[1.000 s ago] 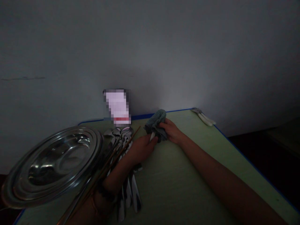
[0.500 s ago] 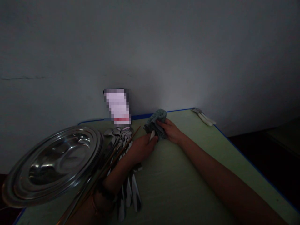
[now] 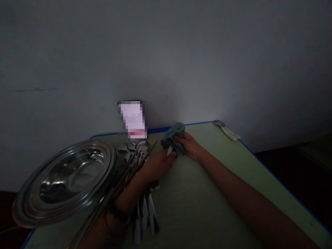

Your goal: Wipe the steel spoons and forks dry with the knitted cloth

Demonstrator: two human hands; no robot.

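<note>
My left hand (image 3: 158, 164) is closed around a white handle (image 3: 169, 151), most likely of a piece of cutlery like the white-handled ones at the table's far right corner. The far end of that piece is hidden inside a grey-green cloth (image 3: 173, 133). Pinching the cloth from its right side is my right hand (image 3: 190, 146). Both hands are just above the table, close together. Left of my left forearm lie several metal spoons (image 3: 141, 147), with more metal handles (image 3: 145, 214) under and beside the arm. Thin brown chopsticks (image 3: 140, 162) cross over them.
Nested steel bowls or basins (image 3: 70, 180) stand at the left of the pale green table (image 3: 197, 207). A phone (image 3: 133, 119), its screen blurred, leans on the wall (image 3: 207, 62). White-handled forks (image 3: 227, 130) lie at the far right corner, by the blue table edge.
The whole view has shifted slightly, so things sit a little further right. My hands keep the same hold on the cloth and the white handle.
</note>
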